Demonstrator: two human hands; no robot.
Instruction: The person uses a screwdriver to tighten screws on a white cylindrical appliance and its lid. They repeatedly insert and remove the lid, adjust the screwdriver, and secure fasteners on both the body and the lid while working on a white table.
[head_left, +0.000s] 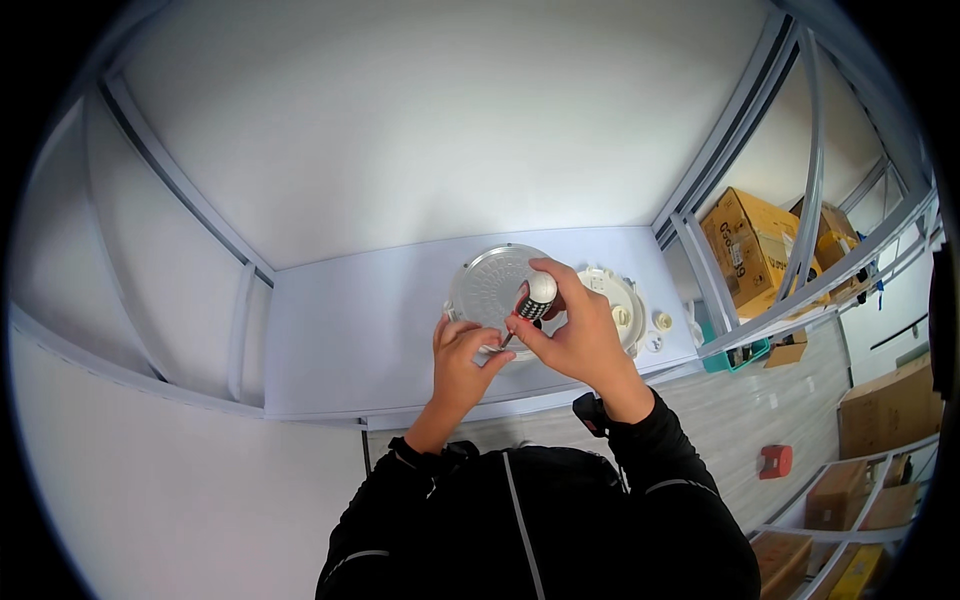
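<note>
My right hand [588, 338] grips a screwdriver [538, 298] with a white-ended handle patterned in black, white and red. The screwdriver slants down to the left, and its tip meets the fingers of my left hand [461, 366]. My left thumb and fingers close together at the near rim of a round silvery plate [492, 282] with a pattern of small marks. Whatever they pinch there is hidden or too small to name. A round white plastic base [633, 296] with fittings sits just right of the plate, partly behind my right hand.
A small cream cylindrical part [662, 321] and a small white disc [654, 343] lie on the white table [330, 340], right of the base. Metal frame posts [240, 330] border the table on both sides. Beyond the right side are cardboard boxes [752, 250], a teal basket [738, 358] and a red stool [776, 461].
</note>
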